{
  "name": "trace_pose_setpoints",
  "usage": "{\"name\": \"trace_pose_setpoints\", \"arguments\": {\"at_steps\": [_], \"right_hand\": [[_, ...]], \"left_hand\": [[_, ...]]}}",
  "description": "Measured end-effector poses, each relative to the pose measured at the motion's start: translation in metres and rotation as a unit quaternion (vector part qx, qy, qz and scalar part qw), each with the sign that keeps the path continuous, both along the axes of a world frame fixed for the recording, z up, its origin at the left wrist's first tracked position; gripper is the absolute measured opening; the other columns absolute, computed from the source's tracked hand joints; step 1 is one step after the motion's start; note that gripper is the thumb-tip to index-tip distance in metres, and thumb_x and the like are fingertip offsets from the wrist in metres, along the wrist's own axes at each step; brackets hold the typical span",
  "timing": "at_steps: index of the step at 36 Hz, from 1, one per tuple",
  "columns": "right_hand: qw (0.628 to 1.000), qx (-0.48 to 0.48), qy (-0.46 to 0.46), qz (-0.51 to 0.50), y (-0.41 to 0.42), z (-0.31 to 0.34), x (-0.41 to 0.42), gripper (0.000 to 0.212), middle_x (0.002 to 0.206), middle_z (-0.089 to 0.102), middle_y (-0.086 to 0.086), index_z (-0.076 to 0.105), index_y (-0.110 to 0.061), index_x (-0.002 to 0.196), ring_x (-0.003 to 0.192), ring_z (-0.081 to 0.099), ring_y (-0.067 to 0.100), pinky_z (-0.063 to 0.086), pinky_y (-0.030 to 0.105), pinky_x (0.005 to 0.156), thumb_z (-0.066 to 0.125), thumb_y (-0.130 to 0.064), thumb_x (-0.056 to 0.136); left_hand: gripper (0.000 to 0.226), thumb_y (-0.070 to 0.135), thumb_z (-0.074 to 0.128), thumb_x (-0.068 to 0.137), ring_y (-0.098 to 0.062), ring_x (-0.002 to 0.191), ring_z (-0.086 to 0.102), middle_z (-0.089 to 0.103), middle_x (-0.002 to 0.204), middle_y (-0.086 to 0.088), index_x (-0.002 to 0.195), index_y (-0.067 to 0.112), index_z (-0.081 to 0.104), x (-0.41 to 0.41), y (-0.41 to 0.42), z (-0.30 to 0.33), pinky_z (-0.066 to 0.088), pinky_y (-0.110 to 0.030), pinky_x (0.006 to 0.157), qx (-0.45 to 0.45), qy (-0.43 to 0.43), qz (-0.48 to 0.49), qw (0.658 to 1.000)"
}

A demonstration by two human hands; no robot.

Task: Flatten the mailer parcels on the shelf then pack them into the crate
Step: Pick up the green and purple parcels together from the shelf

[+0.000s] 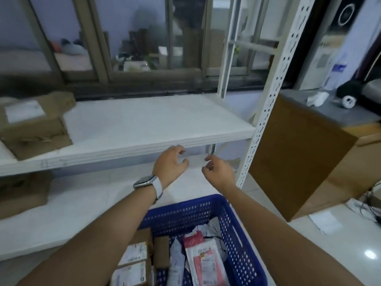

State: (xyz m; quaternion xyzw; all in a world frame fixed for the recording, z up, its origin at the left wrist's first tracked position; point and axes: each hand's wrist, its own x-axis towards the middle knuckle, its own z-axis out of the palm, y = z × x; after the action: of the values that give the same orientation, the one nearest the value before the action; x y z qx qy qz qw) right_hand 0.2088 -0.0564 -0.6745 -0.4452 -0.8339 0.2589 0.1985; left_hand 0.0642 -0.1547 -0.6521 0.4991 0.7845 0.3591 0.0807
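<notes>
Blue perforated plastic marks the crate point(237, 240) at the bottom centre of the head view, and it already holds several mailer parcels point(203, 259): pink-and-white and grey poly bags on its right side, brown labelled packets on its left. Both arms reach out over it toward the white shelf point(144, 122) that crosses the middle of the frame. The left hand point(171, 164), with a watch point(145, 181) on its wrist, hangs just below the shelf's front edge with its fingers point(181, 150) loosely curled and holding nothing; the right hand point(219, 170), slightly to the right in the frame, is likewise empty, fingers half bent and apart. Judging from this, the packing step for the stretch of shelf in front looks done, since that stretch carries no mailers, and the hands seem to be between parcels. What remains on the shelf is a brown cardboard parcel point(35, 122) at the far left of the frame, well apart from both hands, with another brown box point(22, 193) on the lower shelf beneath it. The next move probably calls for a reach leftward to that parcel, then pressing it down before it goes into the crate, though whether it counts as a mailer I cannot tell.
</notes>
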Motion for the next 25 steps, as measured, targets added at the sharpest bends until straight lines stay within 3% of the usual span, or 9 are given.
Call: {"name": "trace_pose_setpoints", "arguments": {"at_steps": [7, 15, 21, 25], "right_hand": [[0.999, 0.016, 0.019, 0.035, -0.005, 0.191, -0.002, 0.033, 0.1, 0.069, -0.007, 0.061, -0.022, 0.116, 0.09, 0.066, 0.014, 0.053, 0.03, 0.075, 0.059, -0.033, 0.085], [0.992, 0.095, 0.076, 0.043, -0.017, 0.359, 0.0, 0.029, 0.095, 0.071, -0.009, 0.065, -0.023, 0.111, 0.085, 0.067, 0.012, 0.047, 0.023, 0.068, 0.058, -0.035, 0.085], [0.954, 0.223, 0.202, 0.012, -0.005, 0.489, 0.003, 0.012, 0.068, 0.062, -0.003, 0.062, -0.015, 0.079, 0.06, 0.058, 0.021, 0.044, 0.033, 0.054, 0.06, -0.027, 0.079], [0.931, 0.283, 0.229, -0.006, 0.004, 0.554, 0.003, 0.009, 0.069, 0.062, -0.003, 0.06, -0.014, 0.078, 0.061, 0.058, 0.022, 0.044, 0.033, 0.056, 0.059, -0.023, 0.078]], "left_hand": [[0.029, 0.03, 0.058, 0.089, -0.016, 0.108, 0.058, 0.063, 0.117, 0.004, 0.115, 0.019, 0.059, 0.022, 0.0, 0.19, 0.049, -0.031, 0.09, 0.036, 0.011, 0.036, 0.999], [0.033, 0.04, 0.054, 0.09, -0.017, 0.107, 0.059, 0.063, 0.119, 0.005, 0.117, 0.023, 0.058, 0.044, -0.015, 0.339, 0.052, -0.034, 0.088, 0.013, 0.067, 0.099, 0.993], [0.009, 0.03, 0.059, 0.081, -0.02, 0.076, 0.064, 0.062, 0.076, 0.008, 0.084, 0.021, 0.059, 0.042, -0.015, 0.48, 0.049, -0.031, 0.062, 0.138, 0.178, 0.114, 0.968], [0.004, 0.022, 0.055, 0.079, -0.027, 0.07, 0.059, 0.059, 0.071, 0.002, 0.077, 0.018, 0.055, 0.035, -0.006, 0.558, 0.045, -0.035, 0.061, 0.22, 0.233, 0.108, 0.941]]}}
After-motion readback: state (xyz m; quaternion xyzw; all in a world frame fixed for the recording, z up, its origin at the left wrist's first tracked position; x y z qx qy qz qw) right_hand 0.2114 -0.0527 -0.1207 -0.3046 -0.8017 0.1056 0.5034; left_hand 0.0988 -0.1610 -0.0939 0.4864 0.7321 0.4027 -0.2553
